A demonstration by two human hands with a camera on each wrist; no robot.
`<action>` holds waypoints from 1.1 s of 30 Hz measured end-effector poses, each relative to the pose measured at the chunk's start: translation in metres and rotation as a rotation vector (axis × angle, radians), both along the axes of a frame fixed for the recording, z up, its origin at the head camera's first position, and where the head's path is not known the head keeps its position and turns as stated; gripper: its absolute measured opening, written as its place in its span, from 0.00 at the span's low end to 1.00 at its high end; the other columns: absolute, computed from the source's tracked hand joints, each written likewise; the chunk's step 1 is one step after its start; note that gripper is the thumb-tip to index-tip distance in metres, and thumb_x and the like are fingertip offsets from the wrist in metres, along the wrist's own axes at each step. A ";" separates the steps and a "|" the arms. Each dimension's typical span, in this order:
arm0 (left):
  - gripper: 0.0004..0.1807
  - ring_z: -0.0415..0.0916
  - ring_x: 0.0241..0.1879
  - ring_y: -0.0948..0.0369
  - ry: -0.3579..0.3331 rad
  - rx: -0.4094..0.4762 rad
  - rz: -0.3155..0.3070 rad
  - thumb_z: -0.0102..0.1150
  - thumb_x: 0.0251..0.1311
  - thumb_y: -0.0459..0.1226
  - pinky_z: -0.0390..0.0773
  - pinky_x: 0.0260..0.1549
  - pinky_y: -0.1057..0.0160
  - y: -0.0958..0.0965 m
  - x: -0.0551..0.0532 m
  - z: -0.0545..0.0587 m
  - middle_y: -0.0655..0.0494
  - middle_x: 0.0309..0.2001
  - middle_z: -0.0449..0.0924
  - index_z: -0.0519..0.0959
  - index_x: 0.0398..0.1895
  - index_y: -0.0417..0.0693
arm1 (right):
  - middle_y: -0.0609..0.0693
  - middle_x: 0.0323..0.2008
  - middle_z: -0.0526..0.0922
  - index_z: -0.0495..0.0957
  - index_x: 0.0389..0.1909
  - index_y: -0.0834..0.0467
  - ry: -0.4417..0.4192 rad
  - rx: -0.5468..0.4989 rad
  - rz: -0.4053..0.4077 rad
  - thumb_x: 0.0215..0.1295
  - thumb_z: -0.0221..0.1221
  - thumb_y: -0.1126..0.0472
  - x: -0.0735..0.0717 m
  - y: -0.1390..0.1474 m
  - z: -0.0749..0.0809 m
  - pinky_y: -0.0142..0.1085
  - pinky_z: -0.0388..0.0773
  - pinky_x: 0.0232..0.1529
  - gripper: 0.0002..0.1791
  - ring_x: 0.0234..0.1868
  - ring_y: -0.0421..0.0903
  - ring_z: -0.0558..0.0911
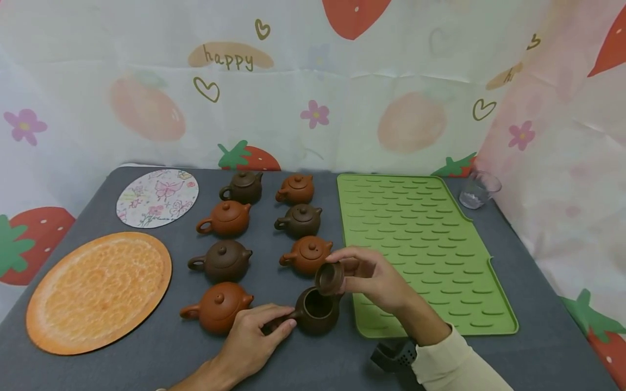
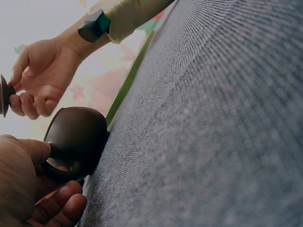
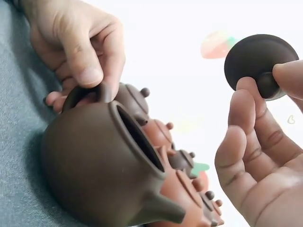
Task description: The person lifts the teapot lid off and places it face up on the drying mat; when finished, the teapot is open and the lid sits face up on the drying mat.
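Note:
A dark brown teapot (image 1: 317, 317) stands uncovered on the grey cloth, its round mouth facing up. My left hand (image 1: 256, 339) pinches its loop handle (image 3: 78, 97) between thumb and fingers. Above and slightly right of the mouth, my right hand (image 1: 374, 279) holds the teapot's dark lid (image 1: 330, 278), tilted so its hollow underside shows in the head view. In the right wrist view the thumb and a finger grip the lid's round knob (image 3: 268, 85). The lid is apart from the teapot. Just behind it sits an orange-brown teapot (image 1: 307, 255) with its lid on.
Several lidded teapots, brown (image 1: 222, 262) and orange-brown (image 1: 220, 308), stand in two columns. A green ridged mat (image 1: 415, 244) lies to the right, with a clear cup (image 1: 478, 191) beyond. At left are an orange round mat (image 1: 100, 293) and a butterfly-patterned mat (image 1: 156, 198).

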State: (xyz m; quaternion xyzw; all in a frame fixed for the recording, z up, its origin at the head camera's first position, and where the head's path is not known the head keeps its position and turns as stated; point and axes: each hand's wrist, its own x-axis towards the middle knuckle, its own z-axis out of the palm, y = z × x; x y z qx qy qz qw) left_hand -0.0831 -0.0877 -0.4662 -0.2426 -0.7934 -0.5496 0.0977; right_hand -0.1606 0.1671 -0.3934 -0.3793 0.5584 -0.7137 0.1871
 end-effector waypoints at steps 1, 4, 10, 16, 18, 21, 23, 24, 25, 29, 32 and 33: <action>0.08 0.76 0.27 0.67 0.001 0.001 0.000 0.64 0.61 0.37 0.77 0.26 0.67 0.000 0.000 0.000 0.62 0.35 0.82 0.85 0.44 0.49 | 0.55 0.43 0.80 0.73 0.58 0.60 -0.010 -0.018 0.011 0.66 0.53 0.75 0.000 0.000 0.001 0.41 0.78 0.39 0.20 0.40 0.47 0.81; 0.08 0.76 0.27 0.67 0.008 0.004 -0.003 0.64 0.61 0.36 0.77 0.26 0.67 0.000 0.001 0.001 0.60 0.34 0.82 0.85 0.44 0.49 | 0.55 0.41 0.80 0.71 0.56 0.60 -0.041 -0.055 0.027 0.68 0.54 0.70 0.002 0.002 0.005 0.40 0.77 0.38 0.17 0.38 0.47 0.80; 0.09 0.76 0.27 0.68 -0.005 -0.005 -0.006 0.63 0.62 0.36 0.77 0.26 0.67 0.000 0.001 0.001 0.60 0.34 0.82 0.84 0.44 0.49 | 0.56 0.41 0.81 0.68 0.51 0.61 -0.053 -0.066 -0.023 0.68 0.59 0.64 0.007 0.014 0.013 0.43 0.78 0.39 0.15 0.38 0.48 0.80; 0.08 0.75 0.26 0.69 -0.022 -0.015 0.011 0.64 0.61 0.37 0.77 0.26 0.68 0.000 0.001 0.001 0.65 0.34 0.81 0.84 0.44 0.52 | 0.58 0.44 0.79 0.64 0.55 0.62 -0.061 -0.032 -0.081 0.66 0.57 0.73 0.017 0.027 0.020 0.38 0.78 0.39 0.20 0.43 0.48 0.81; 0.08 0.75 0.26 0.69 -0.017 -0.014 0.013 0.64 0.61 0.37 0.77 0.26 0.68 0.000 0.001 0.001 0.65 0.34 0.81 0.84 0.44 0.51 | 0.58 0.46 0.80 0.64 0.61 0.63 -0.043 -0.007 -0.106 0.65 0.56 0.74 0.019 0.031 0.021 0.38 0.78 0.39 0.24 0.45 0.48 0.81; 0.08 0.75 0.26 0.69 -0.018 -0.009 0.010 0.64 0.62 0.37 0.77 0.26 0.67 0.000 0.001 0.001 0.63 0.34 0.81 0.84 0.44 0.51 | 0.59 0.49 0.79 0.63 0.66 0.67 0.011 0.038 -0.151 0.65 0.57 0.74 0.023 0.035 0.023 0.39 0.78 0.41 0.28 0.47 0.49 0.81; 0.08 0.75 0.27 0.68 -0.028 -0.006 0.004 0.63 0.62 0.37 0.77 0.26 0.67 -0.001 0.001 0.001 0.62 0.34 0.82 0.84 0.44 0.51 | 0.59 0.50 0.78 0.64 0.65 0.67 0.048 0.067 -0.185 0.64 0.57 0.75 0.025 0.039 0.024 0.39 0.78 0.42 0.28 0.48 0.49 0.80; 0.08 0.76 0.27 0.68 -0.038 -0.006 0.001 0.63 0.63 0.37 0.77 0.26 0.67 -0.001 0.001 0.002 0.62 0.34 0.82 0.84 0.44 0.51 | 0.59 0.51 0.78 0.65 0.64 0.68 0.062 0.081 -0.202 0.64 0.58 0.75 0.027 0.041 0.025 0.39 0.78 0.42 0.27 0.48 0.50 0.80; 0.08 0.76 0.27 0.68 -0.042 -0.004 -0.002 0.63 0.63 0.38 0.77 0.27 0.67 -0.001 0.001 0.002 0.61 0.35 0.82 0.84 0.44 0.51 | 0.60 0.51 0.77 0.66 0.63 0.68 0.072 0.096 -0.218 0.64 0.58 0.75 0.029 0.043 0.025 0.39 0.78 0.43 0.26 0.48 0.50 0.80; 0.08 0.76 0.28 0.68 -0.044 -0.001 -0.006 0.62 0.63 0.38 0.78 0.27 0.67 0.000 0.002 0.001 0.61 0.36 0.82 0.84 0.44 0.50 | 0.63 0.52 0.75 0.65 0.61 0.69 0.098 0.139 -0.261 0.63 0.58 0.76 0.035 0.053 0.025 0.40 0.78 0.44 0.25 0.50 0.52 0.79; 0.08 0.76 0.27 0.68 -0.037 0.001 -0.004 0.63 0.63 0.38 0.77 0.27 0.67 0.000 0.001 0.001 0.61 0.35 0.82 0.84 0.44 0.50 | 0.62 0.53 0.74 0.64 0.60 0.70 0.111 0.160 -0.293 0.63 0.57 0.78 0.039 0.063 0.024 0.41 0.77 0.45 0.25 0.52 0.53 0.77; 0.08 0.76 0.27 0.68 -0.033 -0.002 -0.002 0.63 0.63 0.38 0.77 0.27 0.67 0.000 0.000 0.001 0.62 0.35 0.82 0.84 0.44 0.50 | 0.62 0.53 0.73 0.64 0.60 0.71 0.126 0.167 -0.306 0.62 0.57 0.79 0.040 0.066 0.024 0.41 0.76 0.46 0.25 0.52 0.53 0.77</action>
